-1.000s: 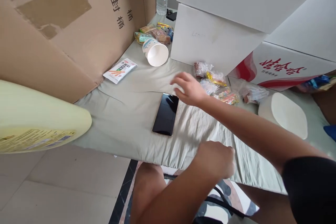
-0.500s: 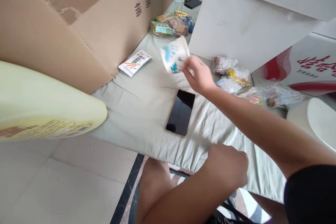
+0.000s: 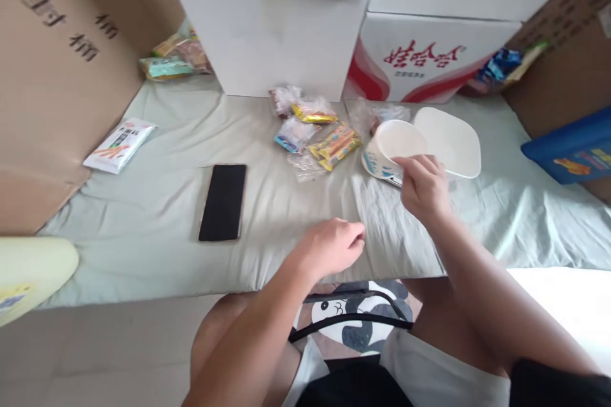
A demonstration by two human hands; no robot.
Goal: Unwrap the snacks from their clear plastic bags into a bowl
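My right hand (image 3: 424, 187) pinches the rim of a white paper cup (image 3: 382, 159) with blue print, at the right of the cloth. Beside the cup, partly behind my hand, is a white plastic container (image 3: 461, 140), open at the top. Under the cup's edge a thin dark-edged object shows, too covered to name. My left hand (image 3: 334, 245) rests near the front edge of the cloth, fingers curled in, with nothing visible in them. A dark-screened phone (image 3: 223, 202) lies flat to its left.
Several wrapped snacks (image 3: 315, 127) lie before the white boxes (image 3: 281, 38). A white snack packet (image 3: 120, 145) lies by the cardboard box (image 3: 52, 95) at left. More snack bags (image 3: 176, 58) sit behind it. A blue package (image 3: 573, 146) stands at far right; a pale yellow object (image 3: 38, 273) juts in at left.
The view has swung right. My right hand has carried the paper cup from the left-back area to beside the white container. My left hand has come onto the cloth.
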